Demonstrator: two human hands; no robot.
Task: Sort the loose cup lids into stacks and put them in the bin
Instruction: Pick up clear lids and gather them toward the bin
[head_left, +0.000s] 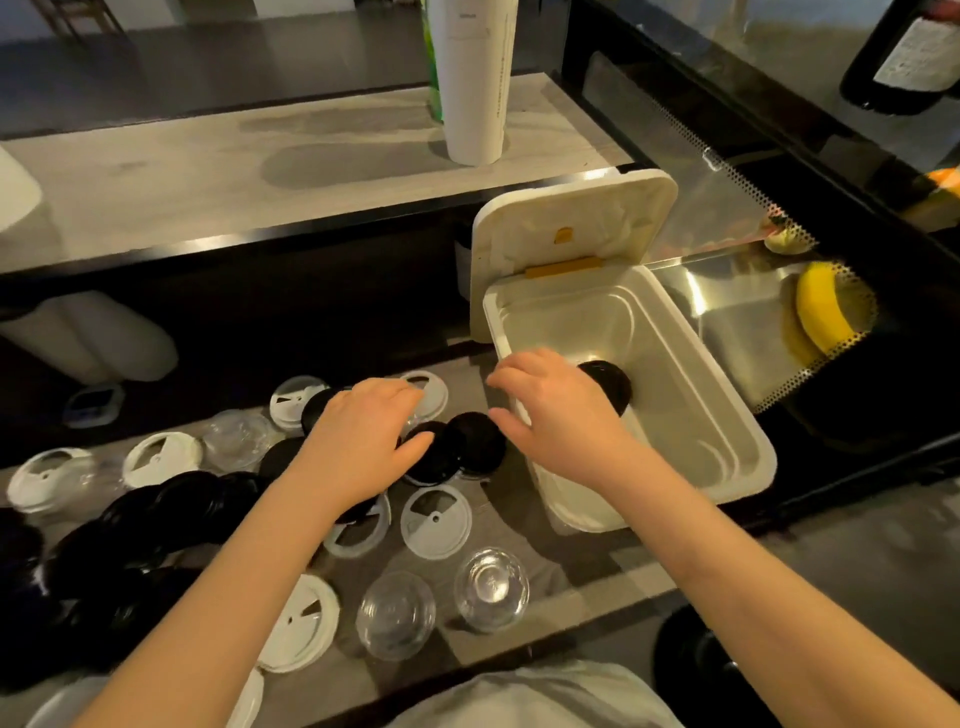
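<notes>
Loose cup lids in black, white and clear plastic cover the counter. Two black lids (467, 447) lie side by side between my hands. My left hand (363, 431) rests spread over the left one, its thumb on the lid's top. Over the near-left rim of the white bin (727, 415) hovers my right hand (561, 410), fingers relaxed and holding nothing. A black lid stack (610, 382) lies inside the bin just beyond that hand. White lids (435, 521) and clear dome lids (491, 587) sit nearer to me.
The bin's hinged white cover (571, 228) stands open at its far end. A heap of black lids (135, 540) fills the left of the counter. A tall white cup stack (475, 78) stands on the raised shelf behind. A glass display case (779, 291) is at the right.
</notes>
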